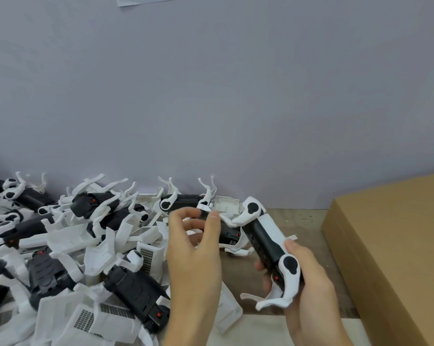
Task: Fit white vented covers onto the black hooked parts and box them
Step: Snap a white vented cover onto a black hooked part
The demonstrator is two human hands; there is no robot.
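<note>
Left hand is what I see first, fingers curled, fingertips pinching a black part at the edge of the pile on the table. Right hand grips an assembled unit, white cover on black body, tilted above the table. Cardboard box sits far right.

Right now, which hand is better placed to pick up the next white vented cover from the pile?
The left hand: it hovers at the pile of covers, with nothing clearly in its fingers. The right hand already grips a black hooked part.
</note>
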